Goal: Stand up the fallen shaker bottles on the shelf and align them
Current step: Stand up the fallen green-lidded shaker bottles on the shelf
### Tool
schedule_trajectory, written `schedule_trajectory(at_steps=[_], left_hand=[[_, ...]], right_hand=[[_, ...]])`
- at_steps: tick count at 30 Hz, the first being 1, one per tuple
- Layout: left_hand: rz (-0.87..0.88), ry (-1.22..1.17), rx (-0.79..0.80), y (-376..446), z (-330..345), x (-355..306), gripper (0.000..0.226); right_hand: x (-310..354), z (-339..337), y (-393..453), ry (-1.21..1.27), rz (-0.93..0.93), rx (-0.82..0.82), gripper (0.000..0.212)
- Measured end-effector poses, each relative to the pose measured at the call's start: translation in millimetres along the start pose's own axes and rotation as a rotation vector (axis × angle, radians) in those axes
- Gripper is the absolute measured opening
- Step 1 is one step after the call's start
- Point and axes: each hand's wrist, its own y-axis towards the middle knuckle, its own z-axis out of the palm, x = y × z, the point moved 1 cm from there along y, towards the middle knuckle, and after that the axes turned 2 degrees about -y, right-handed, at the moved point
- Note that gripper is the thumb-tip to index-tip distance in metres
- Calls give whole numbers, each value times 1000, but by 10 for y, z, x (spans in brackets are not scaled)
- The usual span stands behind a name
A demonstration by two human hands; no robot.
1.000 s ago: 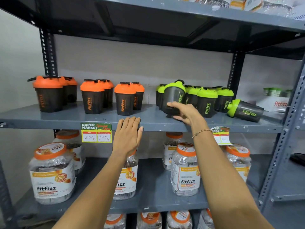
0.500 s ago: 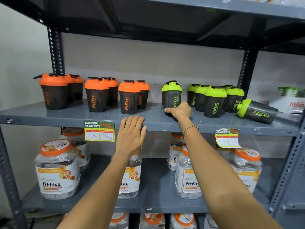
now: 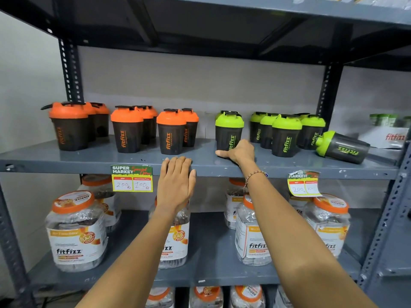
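The shelf (image 3: 66,157) carries two colour groups of shakers; orange shakers (image 3: 126,130) occupy the left half in three upright clusters, front to back; green shakers (image 3: 287,135) occupy the right half. All orange units stand upright with labels facing forward; no work on that group appears outstanding, though the far-left front unit has its cap flap raised.

Green group, status: one cluster of upright units stands toward the right post; one near shaker (image 3: 229,132) stands upright at the left of the green group, apart from the cluster, with more green lids just behind it; one fallen shaker (image 3: 343,148) lies on its side at the right end, lid pointing left and touching or just beside the rightmost upright unit.

Judgement: most of the task is done; remaining work is to stand the fallen shaker and to square the green front row, since the gap between the near shaker and the cluster looks wider than the gaps in the orange rows.

Right hand (image 3: 239,152): resting on the shelf against the base of the near shaker, fingers curled at its lower right side, thumb extended left along the shelf; whether it actually grips the base cannot be told. Left hand (image 3: 175,185): flat and open, fingers together, pressed on the front edge of the shelf; holding nothing.

Price tag (image 3: 131,178) sits on the shelf lip just left of the left hand.
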Motion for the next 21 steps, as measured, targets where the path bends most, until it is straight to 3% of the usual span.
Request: schedule_trajectory(at_steps=[5, 10, 15, 21], left_hand=[[-76, -75, -81, 3, -41, -155, 36], [19, -112, -27, 55, 25, -767, 37], [57, -206, 0, 183, 255, -1598, 37], [64, -134, 40, 335, 517, -2259, 41]], right_hand=[[-161, -169, -20, 80, -46, 5, 56], [-497, -572, 82, 173, -158, -91, 22], [-887, -1319, 364, 200, -214, -187, 15], [-1582, -2269, 899, 90, -265, -232, 18]])
